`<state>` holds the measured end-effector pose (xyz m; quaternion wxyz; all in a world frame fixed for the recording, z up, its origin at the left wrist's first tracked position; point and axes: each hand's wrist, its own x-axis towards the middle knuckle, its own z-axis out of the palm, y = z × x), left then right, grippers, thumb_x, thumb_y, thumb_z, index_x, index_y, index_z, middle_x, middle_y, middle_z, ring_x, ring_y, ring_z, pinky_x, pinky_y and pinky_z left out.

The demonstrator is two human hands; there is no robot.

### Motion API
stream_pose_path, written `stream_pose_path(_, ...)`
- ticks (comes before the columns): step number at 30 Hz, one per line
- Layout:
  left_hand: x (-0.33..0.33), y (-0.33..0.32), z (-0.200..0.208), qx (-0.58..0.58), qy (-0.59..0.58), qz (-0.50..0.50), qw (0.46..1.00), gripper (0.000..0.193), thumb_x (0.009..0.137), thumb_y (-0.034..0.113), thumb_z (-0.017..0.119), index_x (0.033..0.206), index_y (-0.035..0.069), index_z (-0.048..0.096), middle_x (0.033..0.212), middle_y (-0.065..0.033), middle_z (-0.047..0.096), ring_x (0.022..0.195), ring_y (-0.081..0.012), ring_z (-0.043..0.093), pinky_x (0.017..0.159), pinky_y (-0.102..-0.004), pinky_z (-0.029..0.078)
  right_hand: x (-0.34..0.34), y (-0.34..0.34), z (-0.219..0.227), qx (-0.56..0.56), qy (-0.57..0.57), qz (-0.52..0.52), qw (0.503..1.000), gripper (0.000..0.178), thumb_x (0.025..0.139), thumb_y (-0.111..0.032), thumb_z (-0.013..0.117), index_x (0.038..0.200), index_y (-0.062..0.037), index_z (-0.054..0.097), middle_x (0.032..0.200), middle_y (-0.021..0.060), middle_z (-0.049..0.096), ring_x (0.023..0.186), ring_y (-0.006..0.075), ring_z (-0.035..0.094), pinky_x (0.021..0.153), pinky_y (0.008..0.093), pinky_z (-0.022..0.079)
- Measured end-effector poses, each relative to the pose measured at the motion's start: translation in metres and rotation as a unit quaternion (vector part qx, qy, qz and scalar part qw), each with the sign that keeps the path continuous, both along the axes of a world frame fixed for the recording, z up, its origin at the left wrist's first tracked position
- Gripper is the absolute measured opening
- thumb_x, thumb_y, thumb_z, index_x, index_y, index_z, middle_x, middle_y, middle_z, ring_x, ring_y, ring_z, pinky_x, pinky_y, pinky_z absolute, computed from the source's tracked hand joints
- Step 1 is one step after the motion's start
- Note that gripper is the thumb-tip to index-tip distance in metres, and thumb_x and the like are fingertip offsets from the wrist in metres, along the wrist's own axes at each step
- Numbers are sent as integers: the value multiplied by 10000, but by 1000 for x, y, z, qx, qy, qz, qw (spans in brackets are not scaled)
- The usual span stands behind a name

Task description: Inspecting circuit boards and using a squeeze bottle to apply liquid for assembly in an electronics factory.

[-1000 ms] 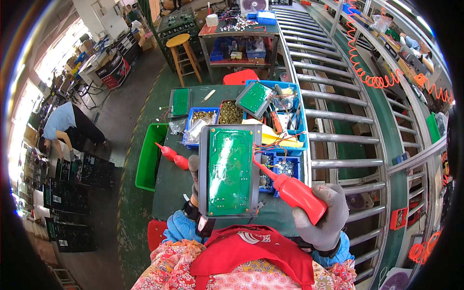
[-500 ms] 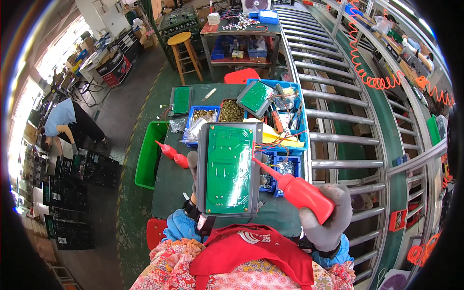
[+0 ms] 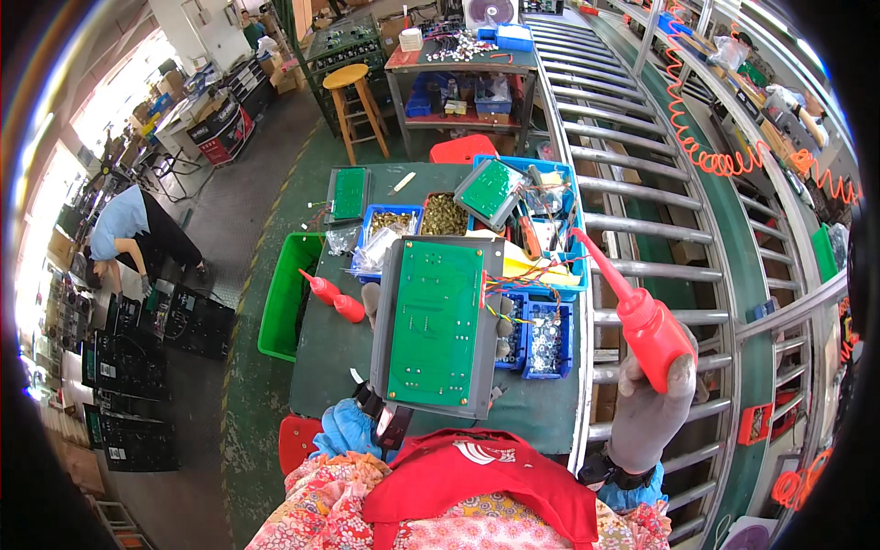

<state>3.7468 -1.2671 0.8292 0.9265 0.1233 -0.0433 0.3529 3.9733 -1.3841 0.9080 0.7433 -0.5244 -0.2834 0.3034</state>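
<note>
A green circuit board set in a dark grey frame faces up in front of me. My gloved left hand grips the frame from beneath, with a thumb at its left edge and fingertips showing at the right; the palm is hidden. Red and yellow wires trail from the board's right side. My gloved right hand is wrapped round a red squeeze bottle, held to the right over the rollers. Its long thin nozzle points up and leftward, apart from the board.
Two more red bottles lie on the green table at left. Blue bins of small parts and two other framed boards sit farther back. A green bin stands at left; a roller conveyor runs along the right.
My right hand has moved the red bottle right and away from the board, and its nozzle has swung more upright. The framed board has tilted slightly, still in my left hand.
</note>
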Motion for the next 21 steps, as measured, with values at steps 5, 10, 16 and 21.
stream_pose_path(5,-7,13,-6,-64,19,-56,996,1136,686,809,552,1448,15,272,1357,-318,408,1205,-478,471,999,-612,398,12,5,-13,20,30,3,999,585,875,-546,526,1073,5,515,692,26,495,546,81,427,487,212,323)
stream_pose_path(10,-6,32,-17,19,101,108,989,943,818,729,462,1432,26,325,1351,-289,441,1204,-449,487,1028,-565,391,23,9,-27,7,78,-12,997,442,945,-466,476,996,-30,521,679,11,462,571,89,401,525,230,326)
stream_pose_path(16,-19,114,-23,59,146,277,948,738,931,602,384,1412,44,369,1385,-166,464,1258,-365,459,1049,-514,391,35,16,-33,-17,90,-34,995,486,900,-484,507,1043,-21,551,706,9,476,605,84,416,537,229,320)
stream_pose_path(21,-37,207,-18,72,185,415,888,560,962,452,437,1347,45,439,1317,-157,526,1172,-304,536,990,-447,453,47,22,-43,-46,85,-106,990,507,873,-527,527,1009,-39,548,706,7,467,615,89,417,544,235,308)
